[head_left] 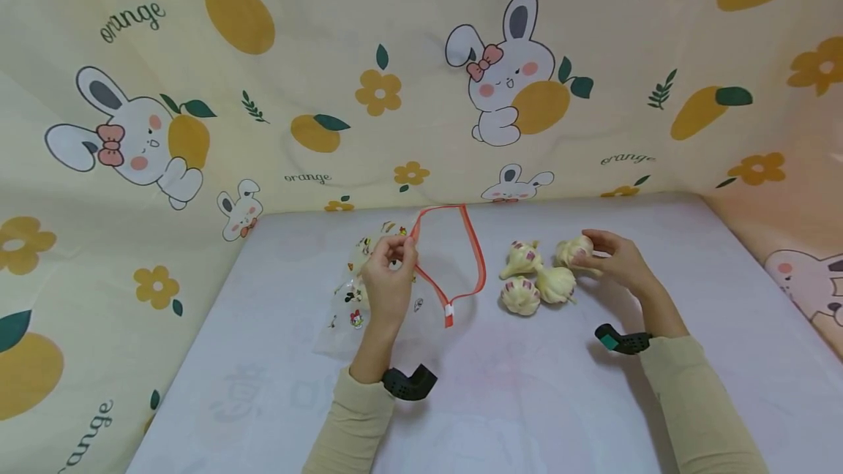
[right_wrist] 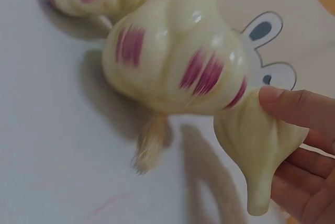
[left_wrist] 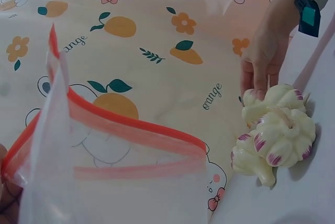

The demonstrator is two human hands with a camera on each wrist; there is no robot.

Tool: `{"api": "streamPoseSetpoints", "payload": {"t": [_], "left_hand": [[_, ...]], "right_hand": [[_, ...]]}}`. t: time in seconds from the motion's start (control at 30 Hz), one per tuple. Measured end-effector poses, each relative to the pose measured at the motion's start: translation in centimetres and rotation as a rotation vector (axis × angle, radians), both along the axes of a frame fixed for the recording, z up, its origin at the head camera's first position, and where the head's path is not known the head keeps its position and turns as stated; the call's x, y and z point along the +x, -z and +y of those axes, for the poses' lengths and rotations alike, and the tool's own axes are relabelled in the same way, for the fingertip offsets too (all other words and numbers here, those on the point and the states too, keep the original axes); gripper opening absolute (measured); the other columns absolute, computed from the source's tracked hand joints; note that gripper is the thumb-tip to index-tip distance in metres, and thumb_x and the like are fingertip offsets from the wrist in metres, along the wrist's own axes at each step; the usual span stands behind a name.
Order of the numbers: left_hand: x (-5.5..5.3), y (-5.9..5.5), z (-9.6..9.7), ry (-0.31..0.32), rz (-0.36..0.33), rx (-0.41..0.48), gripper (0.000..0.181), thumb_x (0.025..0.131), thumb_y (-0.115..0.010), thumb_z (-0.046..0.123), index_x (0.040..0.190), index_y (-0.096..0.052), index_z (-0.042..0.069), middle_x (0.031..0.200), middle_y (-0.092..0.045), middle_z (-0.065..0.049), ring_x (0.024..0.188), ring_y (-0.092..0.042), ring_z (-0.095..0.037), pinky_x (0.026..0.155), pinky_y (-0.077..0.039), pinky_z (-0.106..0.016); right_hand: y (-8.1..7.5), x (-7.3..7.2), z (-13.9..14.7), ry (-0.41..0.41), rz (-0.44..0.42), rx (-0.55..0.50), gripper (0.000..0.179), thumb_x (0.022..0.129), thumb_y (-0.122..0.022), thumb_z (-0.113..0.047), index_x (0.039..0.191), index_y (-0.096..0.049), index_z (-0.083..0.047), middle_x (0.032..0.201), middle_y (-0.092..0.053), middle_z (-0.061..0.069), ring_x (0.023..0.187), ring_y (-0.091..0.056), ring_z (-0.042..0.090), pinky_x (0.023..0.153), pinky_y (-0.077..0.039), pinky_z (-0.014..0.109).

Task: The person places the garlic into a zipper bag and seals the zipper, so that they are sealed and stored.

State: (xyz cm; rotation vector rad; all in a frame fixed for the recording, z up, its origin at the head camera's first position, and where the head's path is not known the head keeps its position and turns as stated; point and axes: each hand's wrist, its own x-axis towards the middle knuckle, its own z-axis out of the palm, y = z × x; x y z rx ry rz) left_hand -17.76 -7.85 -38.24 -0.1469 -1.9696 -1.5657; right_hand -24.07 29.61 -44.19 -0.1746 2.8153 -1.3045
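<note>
My left hand [head_left: 390, 285] pinches the edge of a clear zip bag [head_left: 421, 335] printed with small cartoon figures. The bag's mouth, edged by an orange-red zip strip [left_wrist: 141, 124], gapes toward the right. A white slider [head_left: 449, 310] sits on the strip's near end. Over on the right, my right hand [head_left: 617, 260] grips one garlic bulb [right_wrist: 260, 140] between thumb and fingers, its stem pointing down in the right wrist view. Beside it several more garlic bulbs [head_left: 521, 295], cream with purple streaks, lie bunched together on the table.
A pale table cover [head_left: 527, 401] spreads under everything. Behind it rises a cream backdrop cloth [head_left: 421, 42] with rabbits and oranges. Black wrist cameras [head_left: 410, 383] are strapped at both sleeves.
</note>
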Motion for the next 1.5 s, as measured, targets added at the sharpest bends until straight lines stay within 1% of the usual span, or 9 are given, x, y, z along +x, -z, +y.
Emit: {"api": "streamPoseSetpoints", "payload": {"t": [0.27,0.67,0.73,0.8,0.87,0.93,1.07,1.27,1.5], "left_hand": [[0.0,0.0,-0.1,0.003,-0.007,-0.002,0.014,0.091,-0.061,0.01,0.091,-0.065,-0.002,0.072,-0.066,-0.019,0.068,-0.055,-0.001,0.059,-0.044,-0.014],[0.0,0.0,-0.1,0.001,-0.005,-0.006,0.014,0.091,-0.06,0.01,0.092,-0.065,-0.003,0.072,-0.066,-0.019,0.068,-0.055,-0.001,0.058,-0.044,-0.015],[0.0,0.0,-0.1,0.0,0.002,-0.008,0.014,0.091,-0.06,0.01,0.092,-0.065,-0.003,0.072,-0.065,-0.019,0.068,-0.055,-0.001,0.058,-0.044,-0.014],[0.0,0.0,-0.1,0.0,0.001,-0.009,0.014,0.092,-0.06,0.01,0.091,-0.065,-0.003,0.072,-0.065,-0.019,0.068,-0.055,-0.001,0.057,-0.043,-0.012],[0.0,0.0,-0.1,-0.001,-0.003,-0.008,0.014,0.091,-0.06,0.01,0.092,-0.065,-0.003,0.072,-0.065,-0.019,0.068,-0.055,-0.001,0.057,-0.042,-0.012],[0.0,0.0,-0.1,-0.001,-0.006,-0.007,0.014,0.091,-0.06,0.01,0.092,-0.065,-0.003,0.072,-0.065,-0.019,0.068,-0.055,-0.001,0.057,-0.043,-0.013],[0.1,0.0,-0.2,0.0,-0.021,-0.01,0.014,0.092,-0.06,0.01,0.092,-0.065,-0.002,0.073,-0.066,-0.018,0.068,-0.055,-0.002,0.057,-0.045,-0.017],[0.1,0.0,-0.2,0.003,-0.033,-0.011,0.014,0.092,-0.06,0.011,0.093,-0.065,-0.001,0.074,-0.066,-0.018,0.069,-0.055,-0.003,0.056,-0.046,-0.02],[0.1,0.0,-0.2,0.002,-0.019,-0.013,0.014,0.092,-0.06,0.011,0.092,-0.065,-0.002,0.073,-0.066,-0.018,0.068,-0.055,-0.002,0.056,-0.045,-0.019]], "right_hand": [[-1.5,0.1,-0.4,0.01,0.015,-0.012,0.069,0.088,-0.069,-0.027,0.142,-0.04,0.004,0.144,-0.045,0.029,0.125,-0.048,0.041,0.074,-0.036,0.002],[-2.6,0.2,-1.4,0.013,0.04,-0.048,0.068,0.088,-0.069,-0.026,0.143,-0.039,0.003,0.142,-0.047,0.028,0.124,-0.049,0.04,0.073,-0.038,-0.002],[-2.8,0.3,-1.5,0.018,0.045,-0.05,0.068,0.088,-0.069,-0.025,0.143,-0.04,0.002,0.141,-0.048,0.028,0.119,-0.054,0.031,0.073,-0.039,-0.002],[-2.9,0.3,-1.6,0.022,0.05,-0.05,0.068,0.088,-0.07,-0.025,0.142,-0.041,0.002,0.141,-0.049,0.027,0.11,-0.057,0.011,0.073,-0.039,-0.001],[-3.0,0.4,-1.7,0.024,0.056,-0.056,0.067,0.088,-0.07,-0.024,0.142,-0.041,0.002,0.14,-0.05,0.027,0.1,-0.051,-0.009,0.073,-0.039,-0.001],[-3.0,0.4,-1.7,0.023,0.06,-0.066,0.067,0.087,-0.07,-0.023,0.142,-0.041,0.003,0.139,-0.05,0.028,0.092,-0.041,-0.021,0.073,-0.04,-0.002],[-3.1,0.6,-2.0,0.021,0.068,-0.093,0.066,0.087,-0.07,-0.021,0.142,-0.041,0.003,0.136,-0.05,0.026,0.09,-0.041,-0.024,0.074,-0.041,-0.001],[-3.6,1.0,-2.7,0.018,0.097,-0.129,0.065,0.086,-0.071,-0.019,0.14,-0.043,0.004,0.128,-0.054,0.012,0.09,-0.048,-0.022,0.074,-0.046,0.001],[-4.4,1.5,-3.6,0.003,0.111,-0.153,0.065,0.087,-0.071,-0.019,0.14,-0.043,0.004,0.131,-0.052,0.022,0.09,-0.048,-0.022,0.076,-0.045,0.0]]}}
